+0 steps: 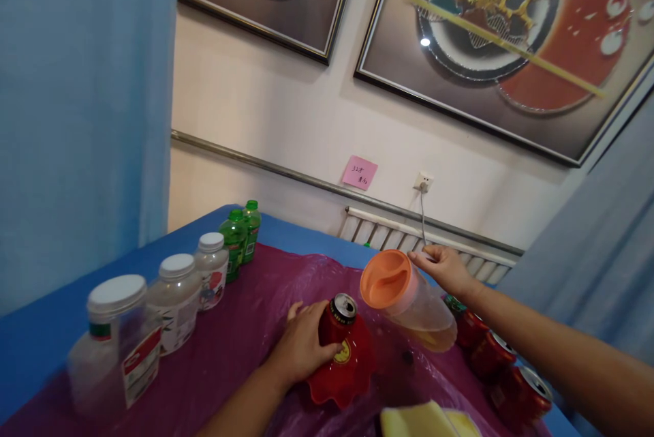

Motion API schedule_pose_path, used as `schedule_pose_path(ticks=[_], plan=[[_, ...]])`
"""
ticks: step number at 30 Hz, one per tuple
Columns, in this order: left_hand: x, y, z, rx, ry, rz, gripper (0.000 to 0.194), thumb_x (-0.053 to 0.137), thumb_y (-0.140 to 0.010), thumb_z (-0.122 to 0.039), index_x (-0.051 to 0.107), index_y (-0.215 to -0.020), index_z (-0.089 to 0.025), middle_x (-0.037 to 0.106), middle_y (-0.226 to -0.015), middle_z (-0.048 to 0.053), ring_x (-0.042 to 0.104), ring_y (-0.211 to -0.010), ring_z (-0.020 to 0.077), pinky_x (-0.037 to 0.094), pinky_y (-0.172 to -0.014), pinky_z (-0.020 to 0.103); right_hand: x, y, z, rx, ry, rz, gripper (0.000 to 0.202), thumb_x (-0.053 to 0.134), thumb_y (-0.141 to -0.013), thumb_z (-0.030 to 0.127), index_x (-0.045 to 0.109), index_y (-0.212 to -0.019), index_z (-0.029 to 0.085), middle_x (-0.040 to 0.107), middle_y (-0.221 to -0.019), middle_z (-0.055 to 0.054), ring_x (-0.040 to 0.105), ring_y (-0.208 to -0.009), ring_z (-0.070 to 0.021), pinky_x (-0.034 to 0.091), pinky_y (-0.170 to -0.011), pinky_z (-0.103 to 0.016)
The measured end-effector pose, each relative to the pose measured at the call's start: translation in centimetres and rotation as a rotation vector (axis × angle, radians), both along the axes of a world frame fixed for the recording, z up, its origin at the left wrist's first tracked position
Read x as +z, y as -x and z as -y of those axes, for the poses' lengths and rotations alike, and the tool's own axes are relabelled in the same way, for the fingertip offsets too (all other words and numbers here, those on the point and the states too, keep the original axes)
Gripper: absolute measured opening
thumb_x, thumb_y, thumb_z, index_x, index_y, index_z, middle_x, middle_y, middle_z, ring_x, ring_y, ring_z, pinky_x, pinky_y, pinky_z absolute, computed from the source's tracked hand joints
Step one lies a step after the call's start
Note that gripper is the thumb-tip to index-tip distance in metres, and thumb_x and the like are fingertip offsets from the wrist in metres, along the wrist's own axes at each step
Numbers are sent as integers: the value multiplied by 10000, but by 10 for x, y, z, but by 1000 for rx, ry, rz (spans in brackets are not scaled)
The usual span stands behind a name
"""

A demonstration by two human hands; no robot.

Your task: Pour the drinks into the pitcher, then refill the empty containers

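Observation:
My left hand [299, 345] is wrapped around a dark red drink can [334, 322] with an opened top. The can stands over a red dish with a scalloped rim [340, 393]; whether its base touches the dish is hidden. My right hand [449, 270] grips a clear plastic pitcher [426, 318], its handle mostly hidden by my fingers. The pitcher's orange lid [385, 280] tips toward the can, and some yellowish liquid lies along its lower side. Lid and can are apart, and no stream of liquid shows between them.
On the left, clear jars with white lids [176, 266] and green bottles [235, 239] stand in a row. Several red cans [521, 393] line the right side. A yellow cloth [424, 420] lies at the front on the purple plastic sheet [214, 369]. Behind is a radiator [378, 229].

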State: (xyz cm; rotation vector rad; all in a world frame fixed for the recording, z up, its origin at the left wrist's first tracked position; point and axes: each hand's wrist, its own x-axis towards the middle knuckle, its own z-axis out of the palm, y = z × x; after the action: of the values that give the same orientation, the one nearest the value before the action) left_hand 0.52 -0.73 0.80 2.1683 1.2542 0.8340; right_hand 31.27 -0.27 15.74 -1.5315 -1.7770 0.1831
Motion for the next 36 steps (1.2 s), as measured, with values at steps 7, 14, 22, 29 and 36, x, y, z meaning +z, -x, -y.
schedule_pose_path(ticks=[7,14,22,29,36], plan=[[0,0,0,0,0,2,711,805,-680,-313,571,-1346,-229,662,-1384,129,564,-1320,367,158,-1223,601,0,1,-1,-13,31,55,582,598,-802,667,250,-578,258,199,-582,67,206,-546,-97,146,-510,-282],[-2,1,0,-24,-25,40,668,796,-675,-298,589,-1308,-246,695,-1330,92,600,-1272,353,194,-1211,593,1,5,-1,6,35,73,589,589,-815,656,215,-587,262,177,-582,68,190,-539,-95,127,-513,-291],[0,1,2,-18,-21,45,681,804,-666,-301,593,-1311,-242,695,-1329,101,601,-1270,365,184,-1212,610,0,4,-2,10,47,47,570,594,-817,654,251,-591,259,208,-580,67,211,-549,-99,152,-507,-278],[-1,1,1,-20,-15,35,692,805,-669,-301,581,-1320,-234,681,-1348,122,587,-1285,364,175,-1215,603,1,4,-1,5,51,41,585,603,-810,666,252,-582,257,206,-583,65,208,-549,-99,156,-500,-275],[1,1,2,-24,-12,25,684,797,-685,-306,574,-1327,-231,675,-1361,127,582,-1294,357,164,-1218,606,1,1,-1,13,37,55,589,595,-819,664,252,-572,254,194,-587,62,203,-546,-100,147,-497,-276]])
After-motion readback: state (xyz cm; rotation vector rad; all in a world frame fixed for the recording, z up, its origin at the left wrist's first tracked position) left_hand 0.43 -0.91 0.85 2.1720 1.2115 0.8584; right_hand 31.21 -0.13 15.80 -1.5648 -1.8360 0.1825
